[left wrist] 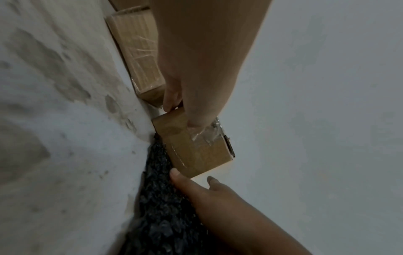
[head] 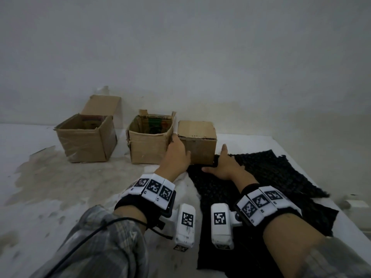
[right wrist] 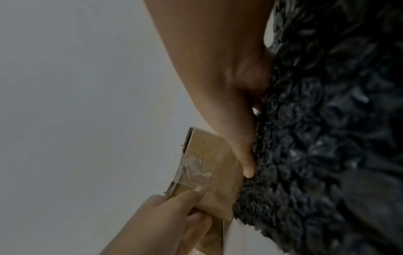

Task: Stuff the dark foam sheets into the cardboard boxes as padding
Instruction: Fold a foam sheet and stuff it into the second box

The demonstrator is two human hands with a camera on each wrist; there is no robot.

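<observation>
Dark, bumpy foam sheets [head: 267, 177] lie overlapping on the white surface at the right. A small cardboard box [head: 200, 137] with a taped, closed top stands at their far left edge. My left hand [head: 180, 150] grips the box's left front corner, thumb on the front face [left wrist: 193, 124], fingers round the side. My right hand [head: 215, 160] rests on the foam at the box's lower right corner, thumb and index finger [right wrist: 247, 165] straight against the box. Two open cardboard boxes, the middle one [head: 148, 149] and the left one [head: 84, 143], stand further left.
All the boxes stand along a plain white wall [head: 200, 57]. The white surface [head: 60, 187] carries brown stains at the left. Its right edge [head: 321, 177] runs diagonally just beyond the foam. A small white object [head: 354, 203] lies near that edge.
</observation>
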